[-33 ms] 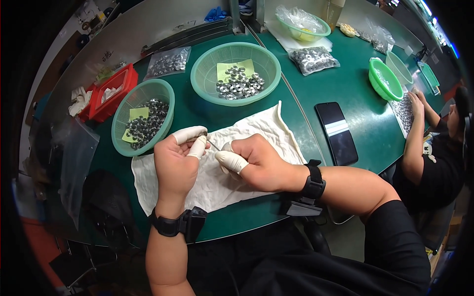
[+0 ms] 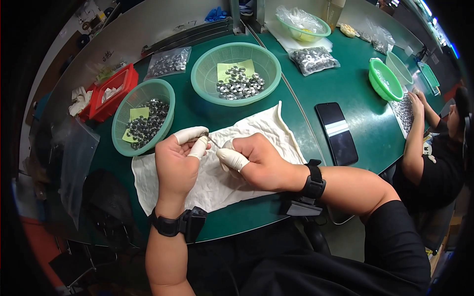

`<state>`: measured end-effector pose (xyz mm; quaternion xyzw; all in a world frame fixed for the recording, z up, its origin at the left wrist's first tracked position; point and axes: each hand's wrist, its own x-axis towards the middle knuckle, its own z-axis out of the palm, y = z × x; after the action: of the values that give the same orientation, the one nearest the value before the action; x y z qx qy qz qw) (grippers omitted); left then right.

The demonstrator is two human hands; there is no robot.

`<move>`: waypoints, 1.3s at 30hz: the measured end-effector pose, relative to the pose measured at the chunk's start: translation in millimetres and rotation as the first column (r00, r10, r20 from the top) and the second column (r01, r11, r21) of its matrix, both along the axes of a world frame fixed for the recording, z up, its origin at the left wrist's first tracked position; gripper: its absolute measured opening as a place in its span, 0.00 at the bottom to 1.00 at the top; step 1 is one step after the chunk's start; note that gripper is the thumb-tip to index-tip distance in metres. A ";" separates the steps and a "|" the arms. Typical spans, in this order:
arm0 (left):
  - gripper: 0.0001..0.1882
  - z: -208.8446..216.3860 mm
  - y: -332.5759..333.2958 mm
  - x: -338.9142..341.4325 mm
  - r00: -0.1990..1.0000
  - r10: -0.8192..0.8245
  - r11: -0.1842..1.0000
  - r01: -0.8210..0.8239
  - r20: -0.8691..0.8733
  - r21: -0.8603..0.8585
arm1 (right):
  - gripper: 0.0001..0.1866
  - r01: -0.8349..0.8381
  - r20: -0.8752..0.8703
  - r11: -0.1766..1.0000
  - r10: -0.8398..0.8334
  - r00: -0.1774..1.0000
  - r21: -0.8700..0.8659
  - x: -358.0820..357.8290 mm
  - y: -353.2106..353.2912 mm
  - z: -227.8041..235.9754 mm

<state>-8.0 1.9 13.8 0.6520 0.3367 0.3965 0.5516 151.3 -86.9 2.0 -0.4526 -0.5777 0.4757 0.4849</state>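
A: What lies on the dark green worktop [image 2: 340,84]?

B: A rumpled white cloth [image 2: 217,185]. Over it the left hand [image 2: 177,165] and right hand [image 2: 256,163], fingers [image 2: 232,159] closed, pinch a small silvery metal part [image 2: 226,145]: probably stiff, light, slippery, best gripped at its rim.

A: Packages?

B: Clear bags of parts [image 2: 313,59] behind; yellow square slips [image 2: 236,70] in the baskets.

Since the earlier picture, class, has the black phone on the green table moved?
No. The black phone lies at the same spot beside the white cloth, below the bag of metal parts.
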 end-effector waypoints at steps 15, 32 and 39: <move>0.11 3.9 -2.7 -0.9 0.997 -0.070 0.995 0.067 -0.037 -0.068 | 0.18 0.053 -0.064 0.995 -0.058 0.996 -0.081 0.0 1.1 2.6; 0.10 8.3 -3.2 -4.5 0.978 -0.144 0.989 0.136 -0.151 -0.061 | 0.18 0.123 0.226 0.963 -0.179 0.958 0.240 -2.1 -0.4 3.1; 0.11 3.3 -5.2 0.9 0.998 -0.044 0.997 0.047 -0.055 0.056 | 0.18 0.134 0.058 0.991 -0.135 0.989 0.032 -2.5 0.1 4.0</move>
<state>-7.1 -3.3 17.2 0.6855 0.3248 0.3756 0.5325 148.8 -86.8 6.0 -0.4979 -0.5669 0.4199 0.5044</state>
